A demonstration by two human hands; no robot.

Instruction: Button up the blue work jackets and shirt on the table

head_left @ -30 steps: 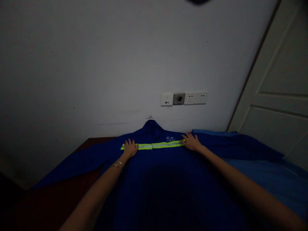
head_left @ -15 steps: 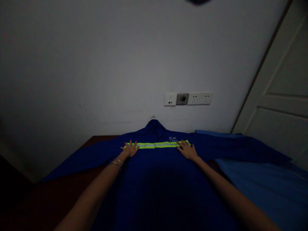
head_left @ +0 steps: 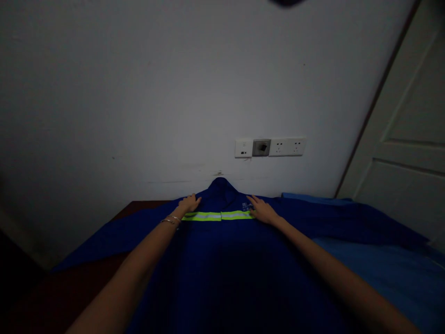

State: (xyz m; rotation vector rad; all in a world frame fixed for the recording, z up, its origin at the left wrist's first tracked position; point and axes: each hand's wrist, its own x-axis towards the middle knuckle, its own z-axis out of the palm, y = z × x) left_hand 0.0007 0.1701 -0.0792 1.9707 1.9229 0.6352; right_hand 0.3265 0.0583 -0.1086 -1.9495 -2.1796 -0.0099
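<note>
Overall, a pale wall (head_left: 156, 93) fills the far side, above a dark-blue jacket (head_left: 208, 250) spread at six o'clock, its sleeves toward eight and four. Light-blue cloth (head_left: 378, 278) lies partly under the four-o'clock sleeve; a row of sockets (head_left: 270, 147) sits at half past two. The left hand (head_left: 188, 204), at half past seven, touches the shoulder, thumb apart; I cannot tell whether its fingers pinch fabric. The right hand (head_left: 263, 211), at half past four, rests on the chest, fingers loosely parted, gripping nothing visible

Hands (head_left: 188, 203) (head_left: 264, 212): two, centre. Dark-blue jacket (head_left: 215, 236): one, lower centre. Wall plates (head_left: 278, 147): four, right of centre. Door (head_left: 410, 144): one, right.
</note>
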